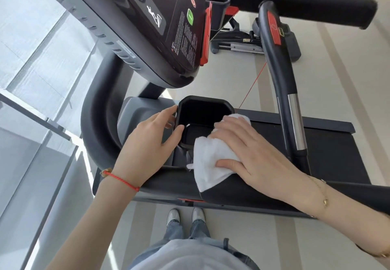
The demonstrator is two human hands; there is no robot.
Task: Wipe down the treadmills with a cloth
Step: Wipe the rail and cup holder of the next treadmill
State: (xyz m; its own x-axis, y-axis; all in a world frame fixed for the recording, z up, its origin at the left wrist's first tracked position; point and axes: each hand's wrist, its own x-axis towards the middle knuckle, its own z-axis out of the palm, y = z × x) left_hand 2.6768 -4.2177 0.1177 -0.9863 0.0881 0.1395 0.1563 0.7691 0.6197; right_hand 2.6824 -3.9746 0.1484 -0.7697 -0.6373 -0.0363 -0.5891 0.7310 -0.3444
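A dark treadmill (101, 126) fills the middle of the view, its console (160, 26) tilted overhead. A black cup holder (202, 109) sits in the treadmill's side tray. My left hand (147, 143) rests against the holder's left rim, thumb on the edge, fingers spread. My right hand (253, 153) presses a folded white cloth (209, 160) onto the holder's right rim and the dark padded rail (242, 195) below it. Thumb and fingers pinch the cloth.
A curved handlebar (282, 83) with a silver grip sensor runs down the right side over the belt (329, 153). A red safety cord (253, 83) hangs across. Glass window panels (42, 79) stand on the left. Another machine (242, 41) stands beyond. My shoes (185, 214) are on pale floor.
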